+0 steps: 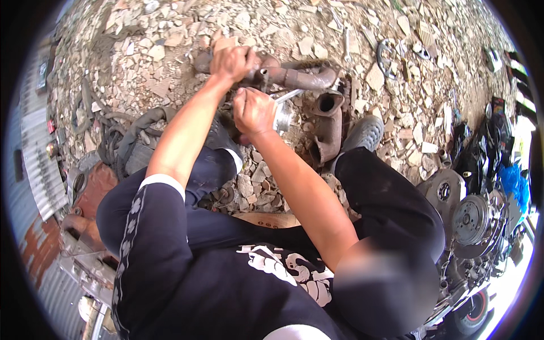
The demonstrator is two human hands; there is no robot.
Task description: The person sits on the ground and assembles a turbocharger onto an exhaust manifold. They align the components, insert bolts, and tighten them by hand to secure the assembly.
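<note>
My left hand (232, 63) is closed over the left part of a rusty exhaust manifold (303, 78) on the stony ground in front of me. Just nearer, my right hand (255, 112) makes a fist; whatever it grips is hidden inside the fingers. A shiny metal bar (290, 95) sticks out beside that fist toward the manifold, but I cannot tell if the hand holds it. Right against the fist lies a silvery round metal part (283, 119), partly covered. To its right stands a rusty flanged pipe (328, 127), its open end facing up, close to my shoe (364, 135).
A wrench (347, 45) and a dark metal ring (387, 58) lie on the rubble farther off. Dark hoses (133, 133) are heaped at left. An engine with a round pulley (473, 220) stands at right, near black plastic bags (481, 144). Corrugated sheet metal (42, 164) borders the left.
</note>
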